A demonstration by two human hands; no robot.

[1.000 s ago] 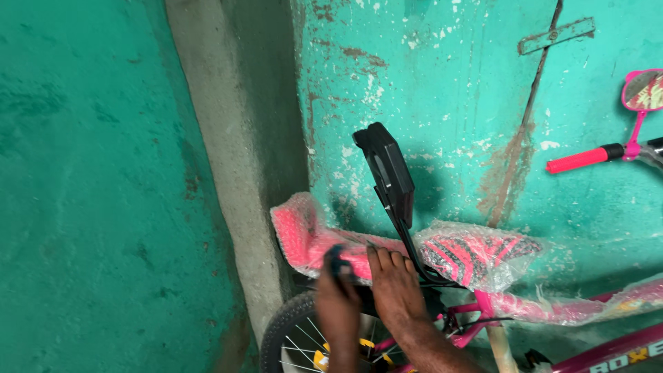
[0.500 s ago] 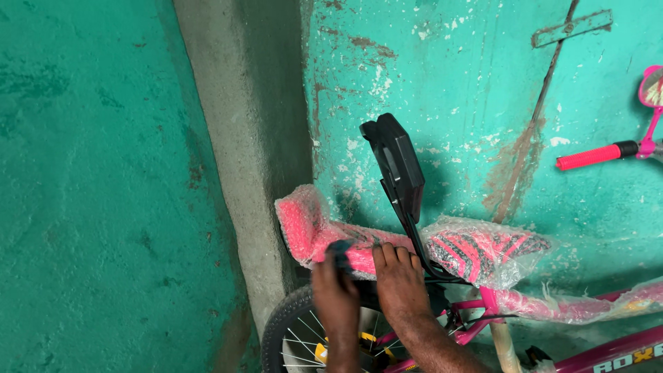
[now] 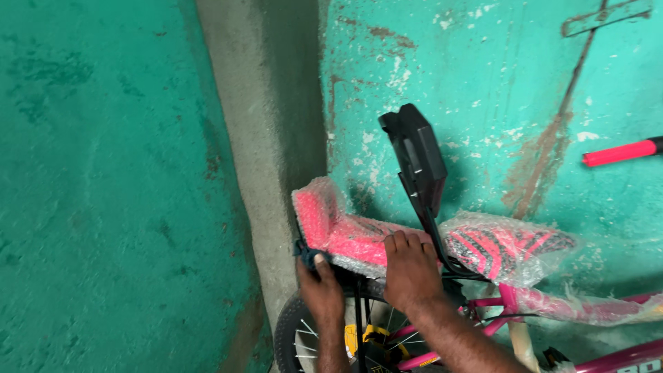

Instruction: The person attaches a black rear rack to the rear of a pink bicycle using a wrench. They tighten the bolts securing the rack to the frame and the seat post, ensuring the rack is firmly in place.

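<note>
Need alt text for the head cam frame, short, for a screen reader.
Two bare hands work at the rear of a small pink bicycle: the left hand grips under the bubble-wrapped pink seat, the right hand presses on top. A black backrest rises behind, against a peeling teal wall, above the rear wheel.

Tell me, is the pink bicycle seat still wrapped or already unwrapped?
Wrapped: clear bubble wrap covers the pink seat, puffing out at its rear end, where both hands rest.

open: floor (image 3: 103,207) left | blocked: wall (image 3: 497,90) behind seat (image 3: 359,238), backrest (image 3: 418,155) above
</note>
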